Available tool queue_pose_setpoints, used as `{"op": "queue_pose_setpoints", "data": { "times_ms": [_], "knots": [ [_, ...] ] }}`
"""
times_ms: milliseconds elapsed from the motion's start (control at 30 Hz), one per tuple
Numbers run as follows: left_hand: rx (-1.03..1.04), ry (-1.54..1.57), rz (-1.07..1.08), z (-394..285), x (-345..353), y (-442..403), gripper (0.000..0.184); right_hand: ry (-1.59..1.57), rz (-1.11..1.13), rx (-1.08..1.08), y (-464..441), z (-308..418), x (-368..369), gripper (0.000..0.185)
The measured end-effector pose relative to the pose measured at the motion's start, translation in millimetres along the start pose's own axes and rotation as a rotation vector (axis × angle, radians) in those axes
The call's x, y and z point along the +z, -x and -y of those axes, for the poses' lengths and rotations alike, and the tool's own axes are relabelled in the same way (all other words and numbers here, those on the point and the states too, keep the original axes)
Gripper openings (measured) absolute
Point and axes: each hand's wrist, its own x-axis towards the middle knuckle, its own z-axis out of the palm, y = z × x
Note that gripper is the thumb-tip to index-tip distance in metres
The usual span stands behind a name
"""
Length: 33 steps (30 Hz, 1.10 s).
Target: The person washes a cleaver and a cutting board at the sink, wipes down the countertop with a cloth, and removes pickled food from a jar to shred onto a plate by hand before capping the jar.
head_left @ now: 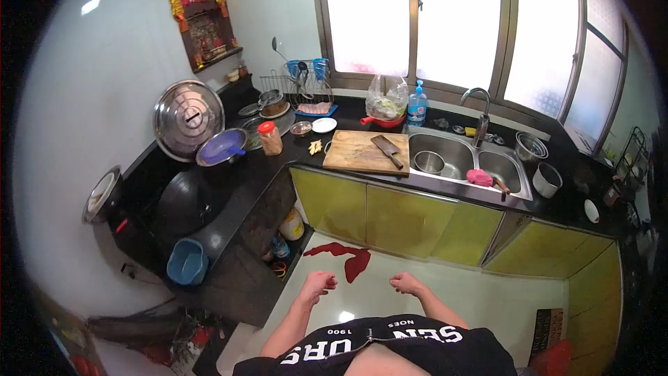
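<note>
My left hand (319, 285) is in the air above the floor, its fingers loosely bent and slightly apart, with nothing visible in them. Level with it, my right hand (408, 283) is also raised, fingers loosely curled and nothing visible in them. Neither hand touches the counter. Beyond them on the floor, by the cabinet base, lies a crumpled dark red cloth (356, 264). Up on the counter, a cleaver (386, 147) rests on a wooden cutting board (348, 152). Pale pieces of food (315, 147) lie left of the board.
Right of the board is a double sink (449, 146) holding a metal bowl (429, 162) and a pink cloth (479, 177). A red-lidded jar (269, 139), a wok (188, 198) and a blue basin (186, 262) stand left. Yellow-green cabinet doors (403, 219) face me.
</note>
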Motion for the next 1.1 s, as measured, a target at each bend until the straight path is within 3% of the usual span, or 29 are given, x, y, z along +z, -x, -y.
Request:
{"op": "queue_pose_setpoints", "data": {
  "times_ms": [67,100,167,333,467,667,833,900,967,1000,1100],
  "knots": [
    [0.074,-0.036,-0.028,-6,1,3,0.019,0.049,-0.103,-0.174,4,-3,7,0.036],
    [0.071,-0.141,-0.086,-85,-62,-50,0.019,-0.056,-0.077,-0.224,-81,76,24,0.036],
    [0.073,-0.126,-0.032,-111,-58,-78,0.017,-0.040,-0.111,-0.339,-101,95,5,0.033],
    [0.135,-0.182,-0.056,-167,-61,-155,0.020,0.007,-0.094,-0.391,-143,169,-52,0.033],
    [0.193,-0.232,-0.170,-212,-71,-230,0.019,0.066,-0.142,-0.567,-210,226,-101,0.033],
    [0.285,-0.487,-0.495,-268,-105,-346,0.020,0.188,-0.051,-0.657,-296,315,-150,0.033],
    [0.325,-0.756,-0.740,-313,-121,-396,0.028,0.148,0.118,-0.657,-349,344,-161,0.032],
    [0.247,-0.791,-0.711,-337,-125,-415,0.035,0.151,0.089,-0.666,-366,346,-161,0.032],
    [0.269,-0.905,-0.821,-348,-128,-439,0.040,0.149,0.053,-0.670,-382,348,-161,0.031],
    [0.207,-0.882,-0.760,-362,-127,-446,0.046,0.141,0.058,-0.663,-388,350,-162,0.031],
    [0.252,-1.037,-0.785,-377,-125,-477,0.059,0.140,0.023,-0.602,-401,362,-169,0.030]
  ]
}}
